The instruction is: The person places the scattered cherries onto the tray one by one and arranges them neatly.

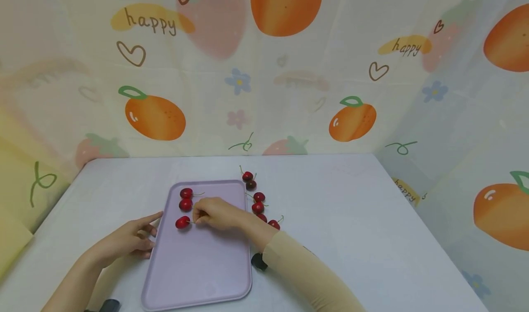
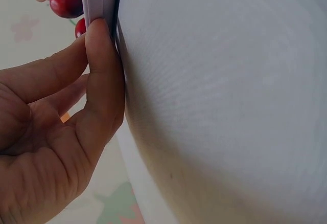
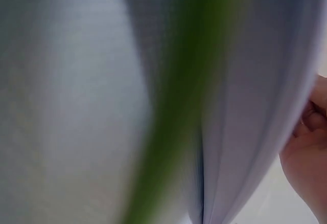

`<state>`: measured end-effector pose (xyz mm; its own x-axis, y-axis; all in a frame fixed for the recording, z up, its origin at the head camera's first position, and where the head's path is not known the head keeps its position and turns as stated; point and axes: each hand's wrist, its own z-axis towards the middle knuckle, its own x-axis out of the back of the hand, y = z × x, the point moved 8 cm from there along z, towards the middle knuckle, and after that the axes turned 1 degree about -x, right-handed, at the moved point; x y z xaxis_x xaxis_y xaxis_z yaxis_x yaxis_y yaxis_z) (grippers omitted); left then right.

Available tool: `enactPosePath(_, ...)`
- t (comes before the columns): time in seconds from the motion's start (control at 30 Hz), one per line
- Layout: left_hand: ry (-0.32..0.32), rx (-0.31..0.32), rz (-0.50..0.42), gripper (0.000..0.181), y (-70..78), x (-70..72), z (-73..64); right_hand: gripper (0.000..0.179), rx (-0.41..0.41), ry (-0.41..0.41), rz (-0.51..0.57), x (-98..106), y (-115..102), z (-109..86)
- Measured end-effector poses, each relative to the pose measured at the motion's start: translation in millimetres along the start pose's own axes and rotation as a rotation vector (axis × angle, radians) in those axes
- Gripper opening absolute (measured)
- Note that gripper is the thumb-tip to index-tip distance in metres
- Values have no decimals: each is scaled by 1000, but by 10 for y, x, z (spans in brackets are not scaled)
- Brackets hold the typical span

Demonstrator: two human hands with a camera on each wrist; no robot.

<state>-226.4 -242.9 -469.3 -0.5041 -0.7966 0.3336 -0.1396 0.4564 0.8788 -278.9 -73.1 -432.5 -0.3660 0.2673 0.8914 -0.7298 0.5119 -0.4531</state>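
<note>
My right hand [image 1: 218,213] reaches over the lilac tray [image 1: 198,275], its curled fingers pinching the stem of a red cherry [image 1: 182,222] on the tray's left side. Two more cherries, one dark red [image 1: 186,193] and one just below it [image 1: 185,205], lie farther up that side. My left hand [image 1: 126,241] is at the tray's left edge, fingers loosely extended; in the left wrist view a fingertip [image 2: 97,29] touches the rim. A blurred green stem [image 3: 179,101] crosses the right wrist view.
Several cherries [image 1: 258,207] lie on the white table [image 1: 351,229] along the tray's right side, partly behind my right forearm. Another pair [image 1: 247,176] sits by the tray's far right corner. A small black object [image 1: 259,261] shows beside the right sleeve. A fruit-printed cloth [image 1: 264,87] hangs behind.
</note>
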Motion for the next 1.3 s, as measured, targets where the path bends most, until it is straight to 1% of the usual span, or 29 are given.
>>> enactPosePath(0.27, 5, 11, 5, 85, -16, 2, -7, 5, -22, -35, 17, -52, 52, -2)
enactPosePath(0.63, 5, 15, 2, 84, -25, 12, -10, 7, -51, -30, 28, -33, 109, -10)
enactPosePath(0.9, -1, 14, 1, 85, -26, 11, -9, 6, -32, -26, -26, -52, 101, 21)
enactPosePath(1.07, -2, 10, 0, 85, -23, 9, -7, 5, -62, -8, -18, -49, 138, 16)
enactPosePath(1.2, -5, 9, -2, 85, -14, 4, -6, 5, -104, 9, 25, -32, 181, 5)
enactPosePath(1.3, -6, 8, -3, 84, -8, -1, -3, 6, -125, 16, 36, -24, 202, -5)
